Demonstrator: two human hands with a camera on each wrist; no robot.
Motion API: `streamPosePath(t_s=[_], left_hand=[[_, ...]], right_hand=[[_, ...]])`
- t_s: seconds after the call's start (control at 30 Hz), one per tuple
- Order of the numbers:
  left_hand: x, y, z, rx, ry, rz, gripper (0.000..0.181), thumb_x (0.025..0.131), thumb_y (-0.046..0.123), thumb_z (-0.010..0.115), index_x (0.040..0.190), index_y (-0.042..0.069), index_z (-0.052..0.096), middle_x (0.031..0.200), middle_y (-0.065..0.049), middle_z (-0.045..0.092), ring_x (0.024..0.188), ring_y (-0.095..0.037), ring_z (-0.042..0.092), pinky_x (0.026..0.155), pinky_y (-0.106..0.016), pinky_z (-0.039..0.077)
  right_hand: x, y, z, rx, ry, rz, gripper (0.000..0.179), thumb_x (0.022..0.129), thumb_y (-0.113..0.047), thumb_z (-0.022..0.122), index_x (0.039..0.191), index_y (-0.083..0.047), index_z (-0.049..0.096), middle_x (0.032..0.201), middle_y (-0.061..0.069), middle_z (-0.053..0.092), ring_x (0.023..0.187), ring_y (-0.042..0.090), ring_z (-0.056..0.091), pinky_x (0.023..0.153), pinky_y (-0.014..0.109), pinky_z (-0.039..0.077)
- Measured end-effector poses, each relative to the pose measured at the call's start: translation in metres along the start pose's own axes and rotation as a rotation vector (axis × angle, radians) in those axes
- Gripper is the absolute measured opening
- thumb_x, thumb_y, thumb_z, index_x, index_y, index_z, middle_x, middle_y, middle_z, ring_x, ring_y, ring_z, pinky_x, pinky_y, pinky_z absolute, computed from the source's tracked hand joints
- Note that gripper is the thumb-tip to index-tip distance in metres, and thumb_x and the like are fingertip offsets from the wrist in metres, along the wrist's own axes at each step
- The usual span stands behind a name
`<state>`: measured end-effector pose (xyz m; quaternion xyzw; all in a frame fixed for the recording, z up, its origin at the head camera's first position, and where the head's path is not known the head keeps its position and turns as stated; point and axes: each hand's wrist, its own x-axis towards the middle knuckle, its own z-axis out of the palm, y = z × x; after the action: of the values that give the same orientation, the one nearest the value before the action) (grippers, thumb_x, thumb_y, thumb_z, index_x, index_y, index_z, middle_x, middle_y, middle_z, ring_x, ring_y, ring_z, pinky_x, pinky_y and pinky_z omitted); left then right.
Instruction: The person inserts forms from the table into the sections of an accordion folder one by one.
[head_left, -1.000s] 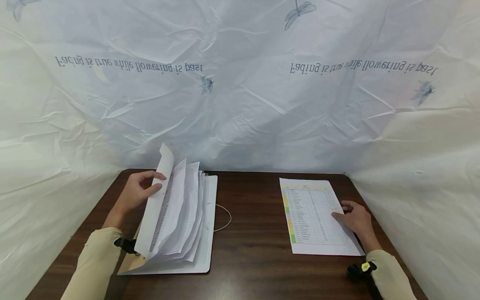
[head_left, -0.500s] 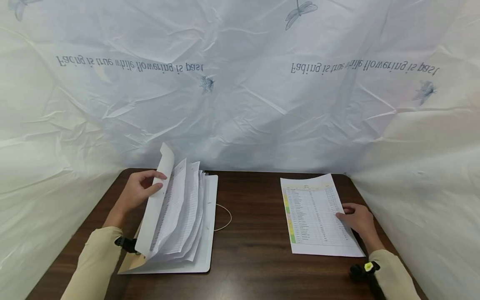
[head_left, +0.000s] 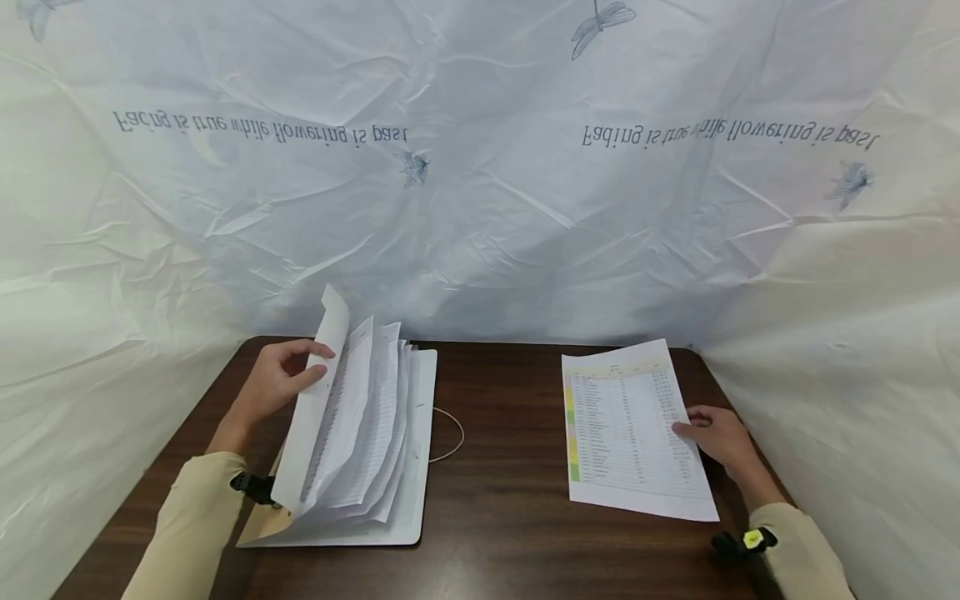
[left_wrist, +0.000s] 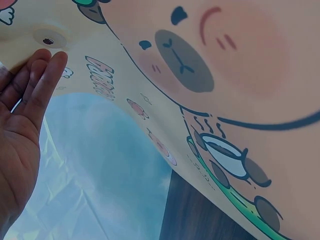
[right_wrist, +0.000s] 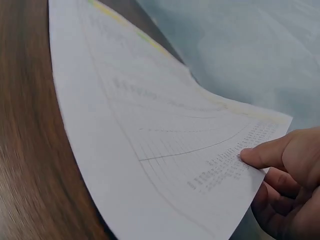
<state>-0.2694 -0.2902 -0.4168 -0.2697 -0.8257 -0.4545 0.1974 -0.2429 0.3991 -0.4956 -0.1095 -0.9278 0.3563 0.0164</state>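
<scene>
On the left lies an opened folder (head_left: 423, 450) with several printed sheets (head_left: 371, 425) fanned up inside it. My left hand (head_left: 276, 375) grips the raised cover (head_left: 303, 442) by its edge, thumb on the inner side. The left wrist view shows the cover's outside, a cartoon animal print (left_wrist: 240, 60), with the fingers of that hand against it. Over at the right, my right hand (head_left: 720, 437) pinches a printed table sheet (head_left: 626, 425) at its right edge. In the right wrist view the thumb presses on top of this sheet, which bends upward at the held side.
A thin pale elastic loop (head_left: 459, 433) sticks out from the folder's right side onto the dark wooden table (head_left: 502, 500). A white plastic sheet (head_left: 480, 233) printed with lettering surrounds the table at the back and both sides.
The right hand has lifted the right side of the printed sheet; its far corner has risen and its lower edge has shifted slightly left. The left hand and folder stay nearly still.
</scene>
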Motion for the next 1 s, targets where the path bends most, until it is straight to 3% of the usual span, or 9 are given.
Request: streamPosePath(t_s=[0.37,1.0], left_hand=[[-0.001,-0.012,0.001,0.003,0.003,0.002,0.024,0.084,-0.010,0.073,0.107,-0.001,0.074,0.074,-0.001,0.059,0.055,-0.004,0.046,0.051,-0.024,0.041],[-0.001,-0.011,0.000,0.018,-0.001,0.000,0.027,0.082,-0.008,0.075,0.108,0.002,0.074,0.069,-0.002,0.053,0.054,-0.006,0.043,0.050,-0.025,0.038]], right_hand=[[-0.010,-0.022,-0.002,0.085,-0.014,-0.100,0.051,0.097,-0.029,0.072,0.127,0.011,0.059,0.109,0.027,0.070,0.080,0.022,0.068,0.070,0.037,0.054],[-0.027,-0.082,0.010,0.249,-0.055,-0.175,0.054,0.096,-0.031,0.074,0.131,0.008,0.059,0.112,0.025,0.071,0.080,0.021,0.071,0.067,0.029,0.056]])
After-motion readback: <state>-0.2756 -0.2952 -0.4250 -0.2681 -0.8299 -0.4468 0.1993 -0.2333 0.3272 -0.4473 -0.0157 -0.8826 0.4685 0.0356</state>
